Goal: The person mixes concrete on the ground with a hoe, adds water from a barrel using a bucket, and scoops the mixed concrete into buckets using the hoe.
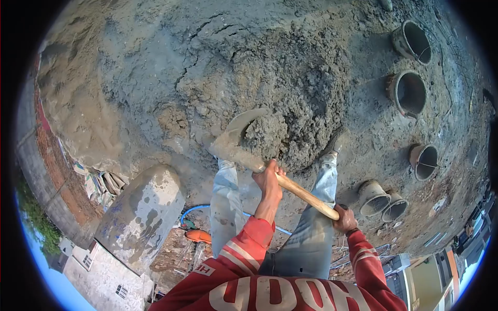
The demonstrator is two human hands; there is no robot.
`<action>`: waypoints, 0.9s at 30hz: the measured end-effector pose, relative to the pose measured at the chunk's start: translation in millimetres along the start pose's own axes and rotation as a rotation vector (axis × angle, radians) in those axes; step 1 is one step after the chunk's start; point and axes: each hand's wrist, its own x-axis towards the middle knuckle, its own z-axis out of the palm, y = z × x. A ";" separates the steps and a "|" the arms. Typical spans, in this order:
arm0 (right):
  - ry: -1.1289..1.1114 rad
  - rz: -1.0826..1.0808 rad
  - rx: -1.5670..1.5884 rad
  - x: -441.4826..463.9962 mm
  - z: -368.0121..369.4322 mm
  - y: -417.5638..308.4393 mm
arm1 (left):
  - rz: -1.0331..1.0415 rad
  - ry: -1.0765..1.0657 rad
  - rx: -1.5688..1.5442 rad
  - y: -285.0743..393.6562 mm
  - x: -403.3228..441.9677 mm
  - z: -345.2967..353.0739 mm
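A wooden-handled shovel slants across my legs, its mud-coated blade lying against a heap of wet grey mortar. My left hand is wrapped round the handle close to the blade. Farther back, my right hand grips the handle's end. A lump of mortar rests in the curve of the blade. My feet stand on either side of the blade, at the heap's near edge.
Several buckets stand along the right side. At the lower left is a large, wet-stained cylinder, with crumpled sacks beside it. A blue hose and an orange object lie near my legs.
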 end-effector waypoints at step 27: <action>0.468 0.349 0.879 62.7 65.3 -137.9 | 0.522 -0.460 1.156 -78.3 42.3 194.2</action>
